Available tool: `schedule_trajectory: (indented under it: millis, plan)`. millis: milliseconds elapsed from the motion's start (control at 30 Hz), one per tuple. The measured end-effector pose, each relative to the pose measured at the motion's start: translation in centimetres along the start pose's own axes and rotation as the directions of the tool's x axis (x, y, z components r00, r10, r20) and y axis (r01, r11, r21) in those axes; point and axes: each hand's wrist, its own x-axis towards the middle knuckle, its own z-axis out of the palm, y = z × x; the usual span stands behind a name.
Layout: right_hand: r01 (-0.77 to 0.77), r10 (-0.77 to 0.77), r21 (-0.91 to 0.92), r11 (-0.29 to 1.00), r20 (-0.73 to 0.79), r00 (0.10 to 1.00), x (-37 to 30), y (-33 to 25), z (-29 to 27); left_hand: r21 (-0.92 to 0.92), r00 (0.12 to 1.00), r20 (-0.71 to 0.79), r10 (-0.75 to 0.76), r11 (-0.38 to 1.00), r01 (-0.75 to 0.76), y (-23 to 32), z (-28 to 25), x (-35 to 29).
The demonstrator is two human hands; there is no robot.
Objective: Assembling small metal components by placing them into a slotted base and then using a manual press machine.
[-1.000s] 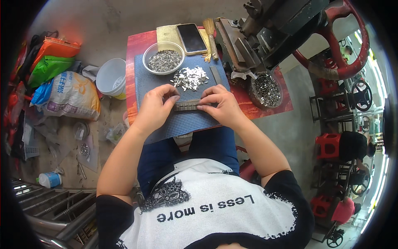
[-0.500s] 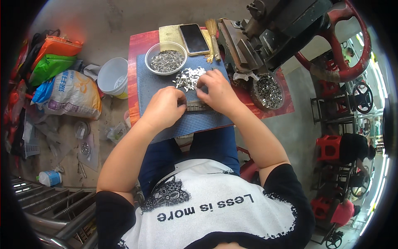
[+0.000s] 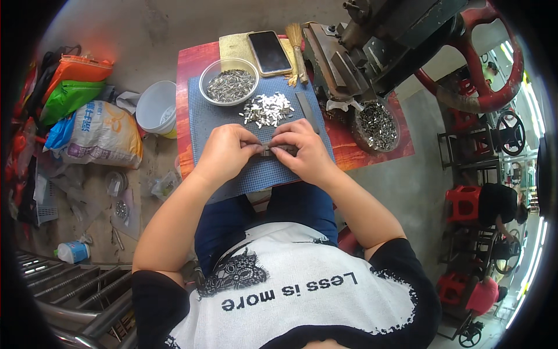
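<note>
Table, one: I log a red patterned top (image 3: 185, 104), seen from my remote post. On it, a blue textured mat (image 3: 256, 177), bearing a clear round bowl (image 3: 228, 103) of thin metal pieces (image 3: 232, 85); a loose pile of small white pieces (image 3: 267, 109), just below the bowl; a flat grey bar (image 3: 307, 111), right of the pile. Beyond the mat, I enter a yellow cloth (image 3: 235, 47) under a phone (image 3: 269, 53); a straw brush (image 3: 297, 49), beside the phone; at right, a clear tub (image 3: 397, 132) of metal bits (image 3: 376, 125).
</note>
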Motion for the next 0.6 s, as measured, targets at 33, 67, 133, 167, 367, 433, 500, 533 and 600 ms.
schedule_trajectory:
  millis: [33,67,133,167,367,433,500,533,600]
  plan:
    - [0.051,-0.052,-0.110,0.993,-0.001,0.999,-0.1,0.0,-0.2,-0.031,0.999,-0.030,0.018,0.999,-0.019,-0.3,0.0,0.1]
    - [0.052,-0.052,-0.110,0.993,-0.001,0.999,-0.2,0.0,-0.4,-0.030,0.999,-0.030,0.018,0.999,-0.019,-0.5,0.2,0.4]
    - [-0.029,0.035,-0.108,0.994,0.052,0.998,-0.3,0.0,-0.7,-0.027,0.979,-0.198,0.053,0.998,-0.059,-0.7,0.6,1.0]
    - [-0.029,0.035,-0.108,0.994,0.053,0.998,-0.2,-0.1,-0.7,-0.027,0.979,-0.199,0.053,0.998,-0.059,-0.5,0.8,1.2]
    - [-0.046,0.052,-0.120,0.992,0.048,0.997,0.3,-0.2,-1.1,0.201,0.955,-0.269,0.124,0.977,-0.070,-0.6,2.0,2.4]
    - [-0.056,0.051,-0.175,0.983,-0.033,0.998,1.2,0.4,-1.3,0.259,0.951,-0.272,0.148,0.963,-0.076,-0.6,2.3,2.2]
    - [-0.056,0.043,-0.243,0.969,-0.057,0.997,2.1,0.6,-1.2,0.264,0.946,-0.282,0.158,0.961,-0.082,-0.7,2.5,2.1]
    - [-0.057,0.033,-0.309,0.949,-0.082,0.996,2.6,0.7,-1.1,0.270,0.942,-0.292,0.169,0.959,-0.088,-0.7,2.5,2.1]
    - [-0.017,-0.010,-0.312,0.950,-0.086,0.996,2.8,1.8,-0.5,0.227,0.947,-0.281,0.157,0.969,-0.093,-0.5,2.1,1.9]
